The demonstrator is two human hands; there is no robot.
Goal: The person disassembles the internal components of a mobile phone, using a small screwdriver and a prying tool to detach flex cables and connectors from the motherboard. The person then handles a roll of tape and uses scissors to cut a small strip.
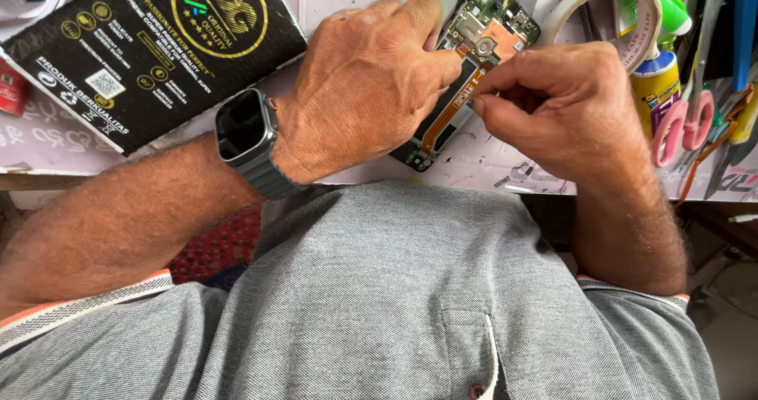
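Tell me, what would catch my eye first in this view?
Two bare hands meet over an opened phone at top centre: the left hand presses on it while the right hand pinches at its orange ribbon cable. A dark smartwatch sits on the left wrist, and a black box lies at upper left.

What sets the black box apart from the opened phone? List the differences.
The black box lies closed, with no hand on it, beyond the left wrist. The opened phone has its back off, showing a green board and an orange flex strip. The left hand covers part of the opened phone, and the right hand pinches at its strip. The black box is far larger. Both lie flat on the worktable.
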